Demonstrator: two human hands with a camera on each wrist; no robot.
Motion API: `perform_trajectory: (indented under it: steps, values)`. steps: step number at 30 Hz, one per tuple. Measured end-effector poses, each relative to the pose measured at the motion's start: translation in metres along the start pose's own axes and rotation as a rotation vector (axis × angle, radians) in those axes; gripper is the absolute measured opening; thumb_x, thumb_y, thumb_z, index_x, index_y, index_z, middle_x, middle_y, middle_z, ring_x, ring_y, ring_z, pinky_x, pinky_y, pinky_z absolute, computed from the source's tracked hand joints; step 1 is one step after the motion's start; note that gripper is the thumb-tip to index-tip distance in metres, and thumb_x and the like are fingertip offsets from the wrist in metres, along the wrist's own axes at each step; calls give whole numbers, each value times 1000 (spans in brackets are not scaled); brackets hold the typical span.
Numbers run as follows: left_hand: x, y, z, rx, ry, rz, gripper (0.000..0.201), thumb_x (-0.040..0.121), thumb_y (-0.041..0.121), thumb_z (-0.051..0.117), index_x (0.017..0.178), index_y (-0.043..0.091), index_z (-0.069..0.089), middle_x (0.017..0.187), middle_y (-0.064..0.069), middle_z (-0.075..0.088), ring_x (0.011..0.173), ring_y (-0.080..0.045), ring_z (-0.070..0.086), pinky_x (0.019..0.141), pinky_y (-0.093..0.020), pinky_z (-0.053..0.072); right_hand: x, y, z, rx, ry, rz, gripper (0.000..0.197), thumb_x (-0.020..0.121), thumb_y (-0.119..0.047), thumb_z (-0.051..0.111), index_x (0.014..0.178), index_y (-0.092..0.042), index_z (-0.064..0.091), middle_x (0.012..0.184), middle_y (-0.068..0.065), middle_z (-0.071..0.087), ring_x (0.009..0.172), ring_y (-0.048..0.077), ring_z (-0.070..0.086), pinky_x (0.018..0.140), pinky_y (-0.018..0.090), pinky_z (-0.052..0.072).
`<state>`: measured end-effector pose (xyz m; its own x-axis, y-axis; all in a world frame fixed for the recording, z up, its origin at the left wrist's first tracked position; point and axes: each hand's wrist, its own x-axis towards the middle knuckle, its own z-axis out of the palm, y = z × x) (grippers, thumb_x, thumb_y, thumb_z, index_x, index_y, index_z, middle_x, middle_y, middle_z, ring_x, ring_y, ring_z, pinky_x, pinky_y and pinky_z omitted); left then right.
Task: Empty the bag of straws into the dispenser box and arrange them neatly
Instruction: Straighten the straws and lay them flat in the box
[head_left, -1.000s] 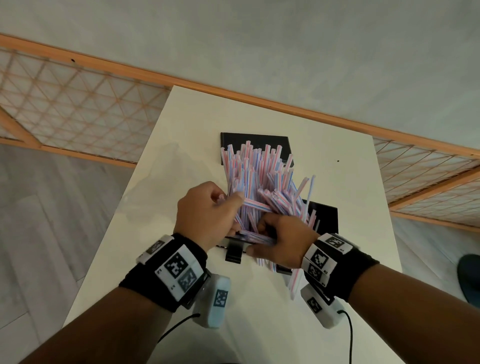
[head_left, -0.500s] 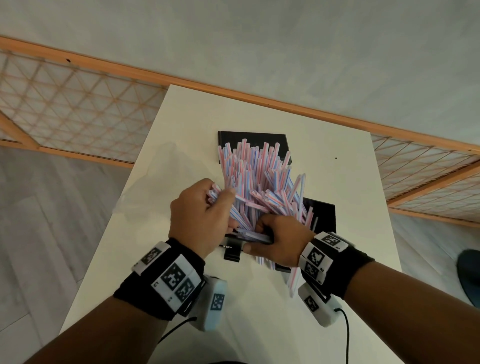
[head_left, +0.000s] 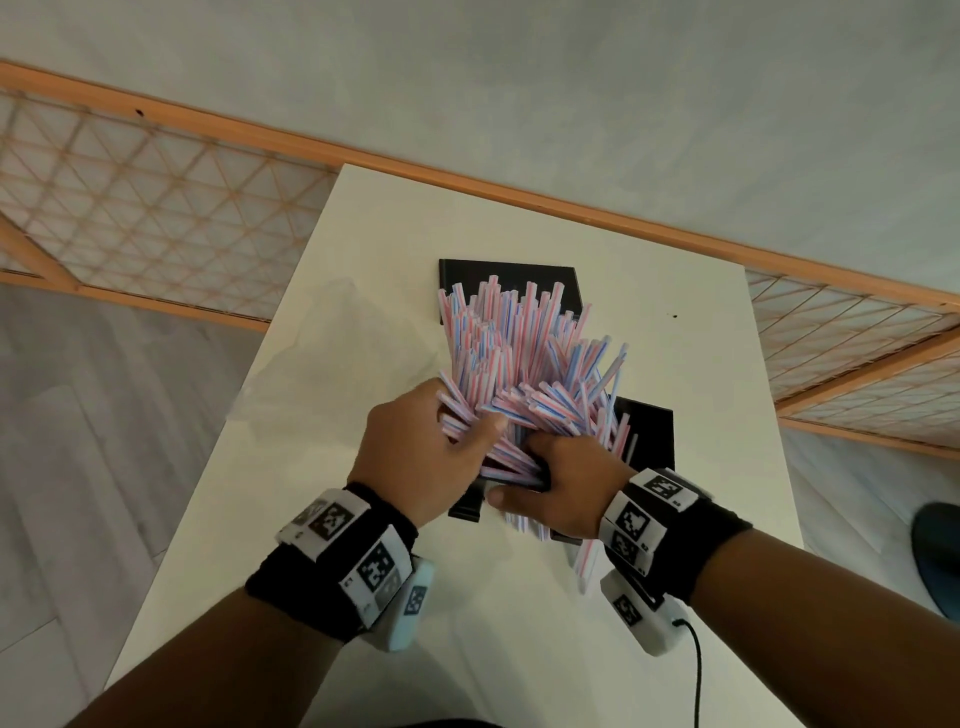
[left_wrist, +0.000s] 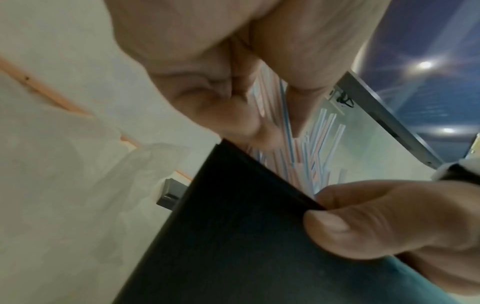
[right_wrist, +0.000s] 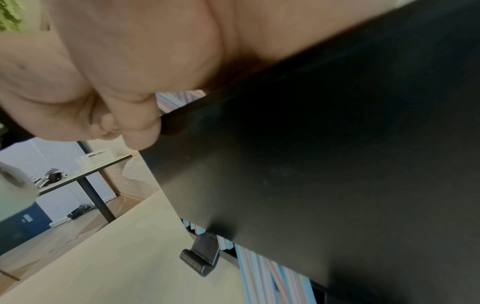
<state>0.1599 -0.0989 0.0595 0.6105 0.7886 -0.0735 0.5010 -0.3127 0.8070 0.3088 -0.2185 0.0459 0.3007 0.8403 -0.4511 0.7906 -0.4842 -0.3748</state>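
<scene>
1. A white table (head_left: 332, 499) carries a black box (head_left: 644, 431), open on top and heaped with pink, blue and white striped straws (head_left: 519, 353)
2. The straws stand in a loose, uneven fan: the far ones lean away toward a flat black lid (head_left: 563, 283) lying beyond the box, and a nearer bunch lies crosswise over the others
3. A few straws stick out low at the near side of the box, below the right wrist, and reach down to the table
4. The left hand (head_left: 415, 457) is at the near left of the heap, fingers curled into the straws and the thumb pressed over a slanted bunch, so it grips straws; the left wrist view shows striped straws between its thumb and fingers
5. The right hand (head_left: 566, 488) is at the near right corner of the box, thumb on the outer front wall and fingers curled over the rim among the straws; in the right wrist view the fingers close against the black wall, so it holds the box
6. A small black tab (head_left: 467, 506) juts from the foot of the box onto the table, between the two hands
7. A crumpled clear bag (head_left: 332, 343) lies on the table left of the box, apart from both hands
8. Both wrists wear black bands with printed square markers
</scene>
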Motion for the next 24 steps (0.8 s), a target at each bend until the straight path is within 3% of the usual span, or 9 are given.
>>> perform_trajectory:
  steps: [3,6,8,12,14,17,19,21,24]
  values:
    - [1,-9,7,-96,129,29,65,77,74,58,101,14,54,96,1,58,87,-18,56,75,-26,43,2,-1,2,-12,-36,6,43,80,-72,58,70,-35,37,64,-12,49,59,3,45,59,21,35]
    - [1,-11,14,-324,-47,-11,78,87,77,34,128,14,52,123,-3,60,119,-20,55,106,-41,41,4,-2,6,-56,-64,24,46,80,-78,50,75,-32,46,66,-11,52,67,14,54,68,25,40]
    - [-2,-8,18,-472,-135,-45,60,94,76,30,126,28,50,134,7,56,127,-8,50,112,-34,34,7,-1,8,-97,-39,15,55,79,-81,46,74,-26,50,63,-4,53,63,16,55,61,27,39]
    - [0,-13,27,-653,62,-211,107,76,87,33,152,12,30,154,-14,42,139,-21,43,113,-27,34,8,2,7,-156,-42,26,71,71,-91,34,66,-23,53,58,0,54,57,17,55,59,29,45]
    - [-2,-8,27,-635,97,-176,104,76,81,30,157,16,29,158,-2,40,141,-9,39,109,-15,30,7,4,9,-139,-45,22,68,70,-92,32,68,-26,51,60,-3,55,61,19,57,64,30,49]
    - [-1,-10,27,-542,154,-97,80,91,68,35,148,14,49,144,5,55,132,-6,50,107,-10,35,4,3,6,-105,-32,29,61,77,-84,42,60,-26,46,54,-4,50,53,13,51,60,28,43]
    - [4,-14,20,-438,263,-120,59,92,53,45,131,11,60,114,6,65,102,-6,61,83,3,36,2,0,1,-119,-58,68,65,77,-83,44,56,-22,47,50,-2,48,50,11,49,58,28,41]
    - [10,-17,13,-276,298,-125,31,97,39,53,111,13,61,86,9,62,75,-1,57,65,0,34,0,-2,-2,-88,-69,68,59,80,-78,49,57,-24,45,51,-3,46,50,8,46,54,25,36]
    - [11,-25,11,-92,207,-101,17,103,17,52,94,6,61,73,0,63,63,0,51,58,-6,34,-2,-6,-5,-47,-90,39,49,86,-71,51,61,-31,39,56,-8,44,53,1,40,49,15,26]
